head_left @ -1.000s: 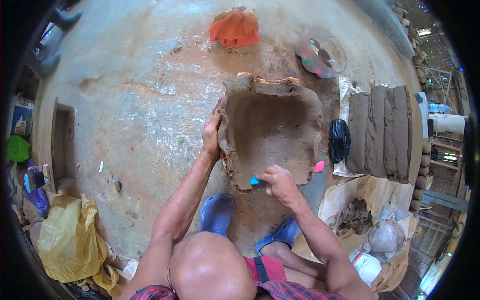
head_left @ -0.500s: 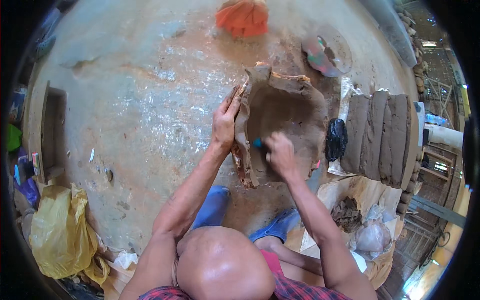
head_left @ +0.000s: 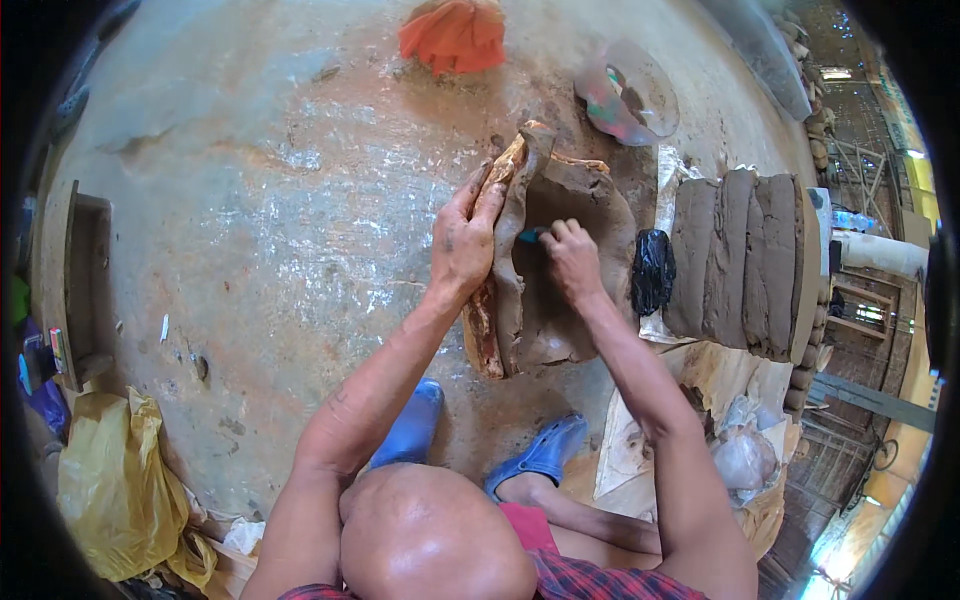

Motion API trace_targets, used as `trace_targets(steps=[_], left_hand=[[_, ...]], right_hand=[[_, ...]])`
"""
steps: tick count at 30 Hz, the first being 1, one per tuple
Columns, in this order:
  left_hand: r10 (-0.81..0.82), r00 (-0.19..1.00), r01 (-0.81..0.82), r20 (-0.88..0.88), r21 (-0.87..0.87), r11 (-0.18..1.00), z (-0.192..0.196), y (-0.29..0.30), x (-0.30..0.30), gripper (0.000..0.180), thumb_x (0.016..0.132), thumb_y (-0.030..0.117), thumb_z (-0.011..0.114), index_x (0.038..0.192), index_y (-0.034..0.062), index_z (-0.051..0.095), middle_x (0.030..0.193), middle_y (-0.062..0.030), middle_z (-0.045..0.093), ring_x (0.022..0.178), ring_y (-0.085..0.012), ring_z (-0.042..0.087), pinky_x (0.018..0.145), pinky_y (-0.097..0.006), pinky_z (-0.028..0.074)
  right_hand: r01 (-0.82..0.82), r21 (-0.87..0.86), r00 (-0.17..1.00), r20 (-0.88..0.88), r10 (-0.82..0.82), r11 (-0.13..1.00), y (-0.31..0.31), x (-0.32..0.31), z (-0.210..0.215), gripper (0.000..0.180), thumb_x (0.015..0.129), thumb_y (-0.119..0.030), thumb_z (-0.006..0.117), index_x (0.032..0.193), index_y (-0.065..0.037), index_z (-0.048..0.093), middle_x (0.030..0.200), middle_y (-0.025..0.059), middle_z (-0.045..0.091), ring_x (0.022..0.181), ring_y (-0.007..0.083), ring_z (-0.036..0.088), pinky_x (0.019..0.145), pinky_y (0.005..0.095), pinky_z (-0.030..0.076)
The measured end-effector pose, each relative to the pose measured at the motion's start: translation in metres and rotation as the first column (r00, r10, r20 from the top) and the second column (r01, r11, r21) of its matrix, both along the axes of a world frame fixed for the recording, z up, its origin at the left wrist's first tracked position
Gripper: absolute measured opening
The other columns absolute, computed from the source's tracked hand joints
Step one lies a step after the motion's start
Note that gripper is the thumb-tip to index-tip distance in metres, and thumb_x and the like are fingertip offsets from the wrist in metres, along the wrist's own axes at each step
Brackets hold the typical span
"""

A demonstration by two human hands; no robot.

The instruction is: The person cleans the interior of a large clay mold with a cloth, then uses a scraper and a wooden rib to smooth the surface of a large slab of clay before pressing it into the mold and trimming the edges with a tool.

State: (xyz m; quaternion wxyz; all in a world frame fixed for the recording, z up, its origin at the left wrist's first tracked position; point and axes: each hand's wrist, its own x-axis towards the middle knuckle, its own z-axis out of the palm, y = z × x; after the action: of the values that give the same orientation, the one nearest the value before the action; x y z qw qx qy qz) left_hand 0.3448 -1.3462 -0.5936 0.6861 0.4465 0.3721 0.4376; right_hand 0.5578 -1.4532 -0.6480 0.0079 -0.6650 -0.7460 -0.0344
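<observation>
The left hand (head_left: 463, 243) lies flat and open against the outer wall of the clay box (head_left: 545, 265), bracing it. The right hand (head_left: 572, 262), inside, grips a small blue tool (head_left: 527, 236) against that wall.

The scene is viewed from one head-worn fisheye camera, aimed steeply down at close range over the clay form (head_left: 560, 270); edges are bent by the lens.
</observation>
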Motion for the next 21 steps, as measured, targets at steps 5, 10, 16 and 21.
trace_targets(steps=[5,10,16,21], left_hand=[[-0.026,0.996,0.022,-0.087,-0.041,0.999,-0.001,-0.001,-0.011,0.043,0.104,0.021,0.059,0.139,-0.0044,0.061,0.135,-0.017,0.068,0.125,-0.0221,0.061,0.107,-0.034,0.045],[0.044,0.992,-0.037,-0.115,0.059,0.998,0.002,-0.008,0.005,0.047,0.104,0.021,0.06,0.14,-0.008,0.059,0.143,-0.0222,0.063,0.134,-0.0274,0.058,0.113,-0.035,0.042],[0.019,0.993,-0.016,-0.114,0.029,0.999,0.011,-0.003,0.017,0.047,0.103,0.022,0.061,0.139,-0.0082,0.058,0.144,-0.0251,0.06,0.137,-0.0308,0.057,0.116,-0.037,0.04],[0.061,0.976,-0.04,-0.208,0.105,0.994,0.004,-0.007,0.016,0.047,0.102,0.022,0.062,0.138,-0.008,0.06,0.143,-0.026,0.061,0.136,-0.0346,0.057,0.115,-0.038,0.041]], right_hand=[[0.003,-0.384,0.973,-0.211,-0.09,0.923,-0.089,-0.052,0.022,0.034,0.066,-0.007,0.072,0.1,-0.006,0.074,0.096,0.0132,0.065,0.094,0.0358,0.064,0.079,0.0465,0.055],[-0.077,-0.404,0.969,-0.244,-0.027,0.911,-0.095,-0.046,0.059,0.037,0.065,-0.006,0.073,0.102,-0.006,0.075,0.099,0.0133,0.068,0.096,0.0347,0.065,0.081,0.0454,0.056],[-0.087,0.168,0.983,0.172,0.057,0.982,0.01,0.033,0.058,0.03,0.084,-0.012,0.064,0.112,-0.005,0.073,0.108,0.0093,0.067,0.101,0.0263,0.062,0.081,0.0409,0.052],[-0.104,0.003,0.954,0.283,0.099,0.995,-0.002,0.043,0.03,0.03,0.086,-0.015,0.063,0.112,-0.005,0.074,0.102,0.0074,0.065,0.098,0.0244,0.06,0.08,0.038,0.048]])
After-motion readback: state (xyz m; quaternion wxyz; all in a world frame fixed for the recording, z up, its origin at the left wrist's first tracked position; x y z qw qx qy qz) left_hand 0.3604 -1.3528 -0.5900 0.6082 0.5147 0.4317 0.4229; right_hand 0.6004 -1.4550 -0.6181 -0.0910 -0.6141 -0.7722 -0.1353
